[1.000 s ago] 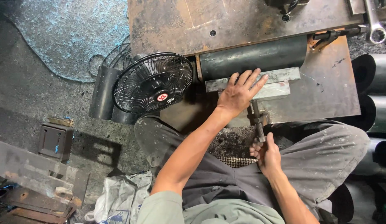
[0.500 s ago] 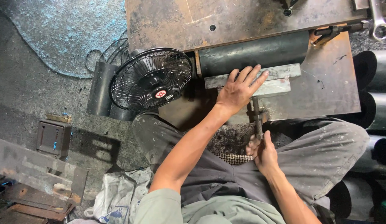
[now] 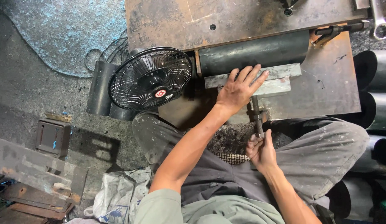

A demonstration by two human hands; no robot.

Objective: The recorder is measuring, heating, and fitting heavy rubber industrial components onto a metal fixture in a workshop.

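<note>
While the camera has drifted slightly over the last second, the hands have barely moved, so the work looks to be in a steady holding phase rather than a new step.

Head view: seen from above, a person sits at a rusty steel table (image 3: 326,83). The left hand (image 3: 238,89) lies flat, fingers spread and loose, pressing on grey flat bars (image 3: 280,81) stacked just in front of a dark pipe (image 3: 251,52); it grips nothing, only holds them down. The right hand (image 3: 261,149) is clenched around the lower end of a clamp screw (image 3: 256,114), a dark threaded rod running from below the bars toward the person's lap. The bars stay where they were half a second ago, against the pipe. A black fan (image 3: 151,79) stands just left of the left forearm, near but apart. A ring spanner (image 3: 377,18) lies at the table's far right corner.
</note>
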